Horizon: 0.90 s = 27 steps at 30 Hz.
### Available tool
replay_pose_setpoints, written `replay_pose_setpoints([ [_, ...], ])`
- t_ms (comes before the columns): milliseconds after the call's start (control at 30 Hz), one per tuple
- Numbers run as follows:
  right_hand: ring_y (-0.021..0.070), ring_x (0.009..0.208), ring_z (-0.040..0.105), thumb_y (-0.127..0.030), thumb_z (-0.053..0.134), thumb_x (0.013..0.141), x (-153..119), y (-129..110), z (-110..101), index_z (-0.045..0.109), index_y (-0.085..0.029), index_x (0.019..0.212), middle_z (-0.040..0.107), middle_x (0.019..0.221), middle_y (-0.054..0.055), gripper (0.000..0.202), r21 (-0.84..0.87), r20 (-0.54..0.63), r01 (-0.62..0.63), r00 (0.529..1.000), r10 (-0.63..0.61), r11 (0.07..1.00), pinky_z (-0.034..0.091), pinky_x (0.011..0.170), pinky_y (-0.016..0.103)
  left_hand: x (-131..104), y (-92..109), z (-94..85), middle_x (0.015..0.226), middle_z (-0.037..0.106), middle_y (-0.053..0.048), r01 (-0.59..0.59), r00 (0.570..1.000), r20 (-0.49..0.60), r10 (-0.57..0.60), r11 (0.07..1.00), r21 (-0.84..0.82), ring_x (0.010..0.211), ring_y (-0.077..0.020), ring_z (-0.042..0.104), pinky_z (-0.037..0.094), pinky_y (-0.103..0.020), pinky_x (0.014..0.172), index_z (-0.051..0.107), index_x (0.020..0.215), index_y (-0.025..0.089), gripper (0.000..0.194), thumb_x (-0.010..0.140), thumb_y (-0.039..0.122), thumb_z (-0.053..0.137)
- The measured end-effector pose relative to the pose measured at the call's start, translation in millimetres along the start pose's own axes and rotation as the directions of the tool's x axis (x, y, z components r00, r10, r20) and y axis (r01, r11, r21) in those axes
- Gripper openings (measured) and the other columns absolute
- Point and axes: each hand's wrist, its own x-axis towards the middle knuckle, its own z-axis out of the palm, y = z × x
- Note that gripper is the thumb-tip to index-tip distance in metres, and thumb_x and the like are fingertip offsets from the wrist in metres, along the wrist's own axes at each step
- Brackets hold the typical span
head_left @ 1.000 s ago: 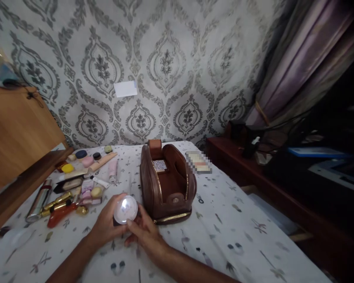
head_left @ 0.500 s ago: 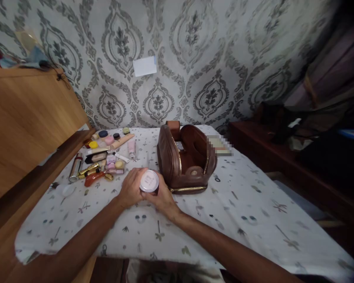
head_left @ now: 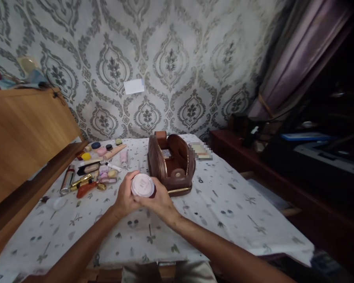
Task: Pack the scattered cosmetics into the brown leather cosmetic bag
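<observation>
A: Clock off the jar (head_left: 142,185). Far left?
B: Board (head_left: 23,141) at 10, cut by the frame. Cosmetics (head_left: 90,169) nearer, same bearing, overlapping; labels unreadable.
A: Left hand (head_left: 125,198)?
B: At 8, fingers curled round the jar, some hidden behind it.
A: Jar?
B: Between both hands, pale round top showing, print too small to read, lower body mostly covered.
A: Right hand (head_left: 162,200)?
B: At 4, grasping the jar too; far fingers out of sight.
A: Next?
B: Bag (head_left: 171,181) at 2, mouth open, glittery thing (head_left: 166,153) inside, half hidden. Beyond, a pixelated item (head_left: 200,151).
A: Surface, room?
B: Printed white cloth (head_left: 224,212) underneath, wallpaper (head_left: 141,47) at 12, curtain (head_left: 301,70) at 2, cut off up top. Far right's too dark.
</observation>
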Motion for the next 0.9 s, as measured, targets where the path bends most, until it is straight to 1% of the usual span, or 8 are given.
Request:
replay_pose_setpoints([
  [100,0.0263,0.106,0.061,-0.033,0.081,0.061,0.0,-19.1,-9.3,0.059,-0.018,0.115,0.065,0.113,0.008,0.060,-0.103,-0.034,0.056,0.998,-0.059,0.993,0.049,0.093,0.041,13.0,11.2,-0.1,0.121,0.057,-0.014,-0.010,0.999,-0.037,0.009,0.999,-0.036,0.106,-0.0290,0.062,0.052,-0.043,0.090,0.040,0.135,0.018,0.071,0.079,0.054,0.065],
  [233,0.0266,0.111,0.059,-0.029,0.083,0.057,4.3,-48.2,-27.9,0.054,-0.019,0.125,0.062,0.121,0.009,0.074,-0.180,-0.045,0.136,0.988,-0.146,0.974,0.045,0.099,0.041,32.1,20.3,5.6,0.127,0.054,-0.016,-0.021,0.998,-0.064,0.014,0.994,-0.106,0.115,-0.0313,0.058,0.050,-0.045,0.096,0.038,0.137,0.018,0.077,0.079,0.061,0.064],
  [367,0.0226,0.105,0.061,-0.035,0.079,0.065,12.5,-72.6,-53.4,0.057,-0.022,0.116,0.066,0.113,0.004,0.057,0.020,-0.008,0.157,0.988,-0.157,0.987,0.048,0.093,0.036,48.2,26.0,18.1,0.136,0.048,-0.019,0.039,0.999,-0.026,-0.044,0.983,-0.178,0.122,-0.0334,0.053,0.047,-0.047,0.100,0.028,0.144,0.017,0.090,0.077,0.066,0.065],
  [467,0.0208,0.098,0.062,-0.044,0.074,0.072,23.5,-82.7,-75.3,0.059,-0.022,0.113,0.068,0.106,0.004,0.049,0.168,-0.117,0.091,0.991,-0.072,0.982,0.050,0.086,0.034,53.7,31.3,28.8,0.122,0.056,-0.014,0.003,1.000,0.021,-0.002,0.996,-0.087,0.110,-0.0279,0.057,0.049,-0.044,0.093,0.035,0.139,0.019,0.066,0.087,0.048,0.063],
  [600,0.0175,0.088,0.063,-0.052,0.074,0.071,47.0,-83.8,-100.2,0.061,-0.019,0.102,0.068,0.096,0.004,0.047,0.285,-0.205,0.020,0.978,0.041,0.958,0.050,0.081,0.030,49.4,39.6,40.9,0.086,0.060,-0.005,-0.222,0.969,0.129,0.210,0.971,0.092,0.080,-0.0197,0.058,0.049,-0.033,0.072,0.049,0.126,0.018,0.032,0.095,0.023,0.052],
  [733,0.0158,0.080,0.062,-0.053,0.075,0.071,78.5,-74.2,-109.6,0.061,-0.017,0.081,0.066,0.079,0.003,0.040,0.331,-0.103,-0.131,0.979,0.174,0.934,0.050,0.079,0.029,37.3,41.2,52.1,0.077,0.062,-0.005,-0.340,0.934,0.164,0.317,0.929,0.143,0.070,-0.0197,0.056,0.047,-0.031,0.065,0.054,0.117,0.015,0.023,0.095,0.016,0.049],
  [800,0.0164,0.076,0.062,-0.054,0.073,0.072,95.2,-65.3,-109.3,0.062,-0.017,0.078,0.066,0.073,0.003,0.039,0.271,-0.079,-0.181,0.975,0.209,0.945,0.051,0.076,0.030,30.4,37.9,56.5,0.076,0.063,-0.005,-0.348,0.931,0.164,0.325,0.927,0.138,0.070,-0.0200,0.056,0.048,-0.031,0.064,0.056,0.114,0.014,0.021,0.094,0.014,0.049],
  [900,0.0191,0.075,0.063,-0.052,0.072,0.073,117.0,-46.1,-107.9,0.063,-0.016,0.080,0.067,0.070,0.004,0.037,0.093,-0.146,-0.141,0.977,0.154,0.986,0.052,0.072,0.034,21.0,30.9,59.9,0.078,0.065,-0.005,-0.362,0.925,0.170,0.340,0.924,0.121,0.071,-0.0194,0.058,0.050,-0.032,0.069,0.056,0.113,0.014,0.020,0.093,0.012,0.050],
])
